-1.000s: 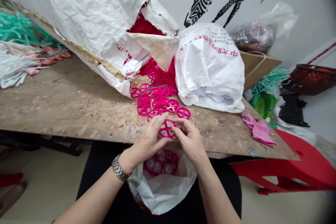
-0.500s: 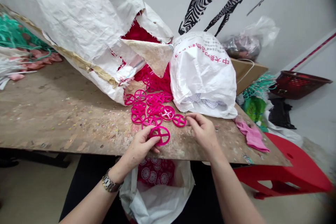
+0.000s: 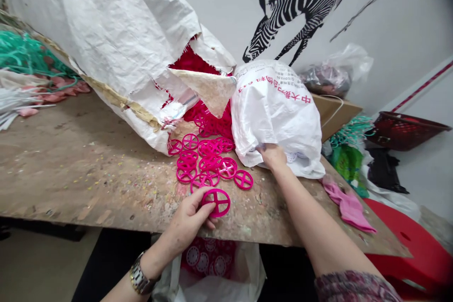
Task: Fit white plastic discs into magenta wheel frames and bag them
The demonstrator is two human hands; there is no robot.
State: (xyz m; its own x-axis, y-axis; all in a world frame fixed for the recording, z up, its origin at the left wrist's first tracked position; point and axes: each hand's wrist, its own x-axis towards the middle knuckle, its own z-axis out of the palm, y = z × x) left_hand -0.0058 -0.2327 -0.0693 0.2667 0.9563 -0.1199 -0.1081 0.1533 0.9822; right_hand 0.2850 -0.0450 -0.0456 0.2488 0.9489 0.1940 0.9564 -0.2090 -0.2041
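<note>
On my feed, the left hand [image 3: 186, 219] is clamped on a magenta plastic wheel [image 3: 220, 203], gripping its rim above the front edge of the counter [image 3: 88, 160]. Just beyond that hand lies a loose heap of matching wheels [image 3: 208, 163]; below it, an open white bag [image 3: 247, 278] holds more wheels [image 3: 205, 259]. The right hand [image 3: 272, 156] is at the lower edge of a printed white plastic bag [image 3: 279, 108], its fingers hidden, so I cannot tell whether they are apart or together. Pale wheels [image 3: 290, 156] show just beside it. A rim grip, clear of the spokes, looks surest.
</note>
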